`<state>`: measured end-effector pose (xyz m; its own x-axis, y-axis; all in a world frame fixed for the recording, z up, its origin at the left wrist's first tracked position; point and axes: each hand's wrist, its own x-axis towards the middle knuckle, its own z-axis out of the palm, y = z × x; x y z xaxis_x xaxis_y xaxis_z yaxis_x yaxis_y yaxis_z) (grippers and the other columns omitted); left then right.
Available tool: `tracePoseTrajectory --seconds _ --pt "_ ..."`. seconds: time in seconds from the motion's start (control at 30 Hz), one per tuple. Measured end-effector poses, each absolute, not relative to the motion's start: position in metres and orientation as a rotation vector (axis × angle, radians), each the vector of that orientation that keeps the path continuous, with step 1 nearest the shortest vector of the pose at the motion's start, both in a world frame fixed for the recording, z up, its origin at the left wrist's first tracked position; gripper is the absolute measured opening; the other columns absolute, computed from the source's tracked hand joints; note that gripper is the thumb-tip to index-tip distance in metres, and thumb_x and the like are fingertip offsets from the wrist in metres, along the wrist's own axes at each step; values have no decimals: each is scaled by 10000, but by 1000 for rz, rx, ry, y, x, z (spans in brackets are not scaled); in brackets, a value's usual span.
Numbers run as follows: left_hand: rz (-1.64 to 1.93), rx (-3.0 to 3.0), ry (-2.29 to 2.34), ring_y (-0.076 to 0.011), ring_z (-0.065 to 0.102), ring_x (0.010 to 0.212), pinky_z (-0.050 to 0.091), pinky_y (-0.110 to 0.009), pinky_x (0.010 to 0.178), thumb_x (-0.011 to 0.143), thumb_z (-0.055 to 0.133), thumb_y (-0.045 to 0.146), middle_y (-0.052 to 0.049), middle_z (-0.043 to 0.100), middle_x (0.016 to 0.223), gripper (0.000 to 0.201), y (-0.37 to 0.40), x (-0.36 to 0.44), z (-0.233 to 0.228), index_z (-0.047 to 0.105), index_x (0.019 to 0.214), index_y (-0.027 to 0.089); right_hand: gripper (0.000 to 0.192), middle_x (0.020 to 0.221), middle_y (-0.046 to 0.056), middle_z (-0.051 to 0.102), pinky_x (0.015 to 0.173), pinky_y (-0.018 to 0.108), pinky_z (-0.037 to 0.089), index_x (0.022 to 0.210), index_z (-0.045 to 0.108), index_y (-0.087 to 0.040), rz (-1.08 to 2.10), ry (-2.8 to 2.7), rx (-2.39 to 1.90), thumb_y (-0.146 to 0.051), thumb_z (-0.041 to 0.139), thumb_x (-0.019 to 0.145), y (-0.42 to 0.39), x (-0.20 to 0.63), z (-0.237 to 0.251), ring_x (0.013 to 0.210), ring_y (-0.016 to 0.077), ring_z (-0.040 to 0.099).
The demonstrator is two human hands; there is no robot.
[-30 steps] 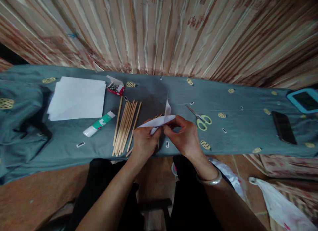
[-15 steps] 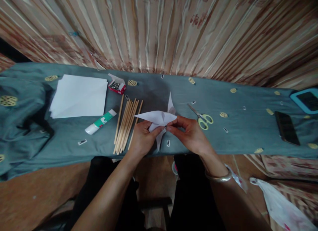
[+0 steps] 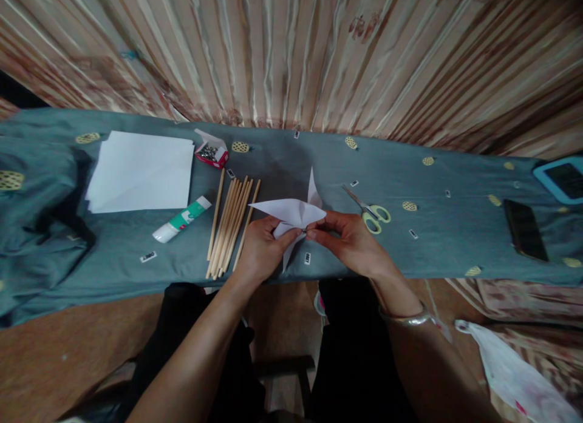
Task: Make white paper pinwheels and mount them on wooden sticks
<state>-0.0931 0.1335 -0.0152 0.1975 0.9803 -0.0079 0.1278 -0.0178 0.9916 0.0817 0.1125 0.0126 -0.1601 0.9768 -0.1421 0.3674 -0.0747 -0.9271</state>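
A white paper pinwheel (image 3: 291,212) with pointed blades is held up over the front of the table. My left hand (image 3: 263,248) is closed on its left side, thumb against the folded paper near the centre. My right hand (image 3: 354,241) pinches at the same centre from the right, thumb and fingers close together. Something small and dark shows between the two thumb tips, too small to make out. Several wooden sticks (image 3: 232,226) lie just left of my left hand. Green-handled scissors (image 3: 371,214) rest beyond my right hand, blades pointing away to the left.
A stack of white paper (image 3: 141,174) lies at the left, with a glue stick (image 3: 182,219) in front. An open red box of metal pins (image 3: 212,153) stands beside it. A black phone (image 3: 526,229) and a blue-framed device (image 3: 562,179) lie at the right. A curtain (image 3: 291,53) hangs behind.
The view has shifted slightly. Both hands stay at the pinwheel's centre with much the same grip; its left blade and lower blade have tilted a little.
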Motion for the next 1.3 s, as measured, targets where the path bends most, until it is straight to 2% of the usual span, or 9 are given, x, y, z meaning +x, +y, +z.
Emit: tracePoseTrajectory --seconds 0.2,0.33,0.6,0.8,0.9,0.97,1.03,1.2,1.3 --pt "1047 1212 1238 -179 635 607 459 -264 570 637 741 234 -19 726 656 110 135 -92 -11 732 707 149 104 741 1 658 683 272 456 762 634 -190 1238 -1636 -1377 -283 633 809 111 84 23 724 143 596" --pt "1198 838 1185 -171 647 624 497 -274 608 571 793 220 -11 738 702 195 138 -92 -11 726 742 154 114 744 6 659 679 271 455 773 635 -188 1171 -1714 -1408 -288 610 823 109 103 25 714 146 595" --pt "1257 449 951 -190 709 787 535 -321 820 509 847 169 -31 762 801 316 139 -92 -6 726 800 154 153 781 59 691 700 312 444 814 685 -187 420 -2201 -1794 -155 538 840 105 118 -14 745 203 626" --pt "1251 414 938 -218 718 813 538 -333 803 509 851 174 -38 763 790 323 138 -91 -6 713 800 152 175 847 82 719 800 389 492 882 694 -198 156 -2157 -1723 -216 522 906 94 114 5 830 248 649" --pt "1236 385 926 -193 710 755 532 -312 773 516 848 171 -29 759 774 310 138 -91 -7 706 791 151 219 1060 94 705 925 441 476 1079 659 -218 -27 -2021 -1599 -190 526 907 85 99 20 999 265 632" --pt "1223 359 922 -182 703 723 526 -302 755 516 845 167 -27 756 761 306 138 -89 -7 704 787 145 351 1256 105 637 992 476 449 1225 590 -224 -14 -2107 -1451 -153 537 885 80 83 22 1156 281 575" --pt "1216 337 917 -175 697 703 518 -293 737 515 842 163 -26 752 746 303 138 -87 -6 702 782 137 389 1334 129 584 1018 495 434 1257 562 -192 45 -2211 -1347 -123 524 876 78 69 19 1234 290 521" --pt "1217 322 925 -128 655 621 489 -250 656 492 840 142 -5 733 700 285 137 -83 -4 686 733 129 151 1178 98 665 972 447 471 974 657 -192 206 -2103 -1311 -127 545 897 82 55 11 1125 250 573" --pt "1214 351 926 -121 644 615 487 -245 651 498 838 150 -1 729 695 271 135 -82 -4 687 723 132 118 1063 56 699 931 409 494 960 669 -228 392 -1982 -1323 -196 563 920 86 57 14 1038 215 612"
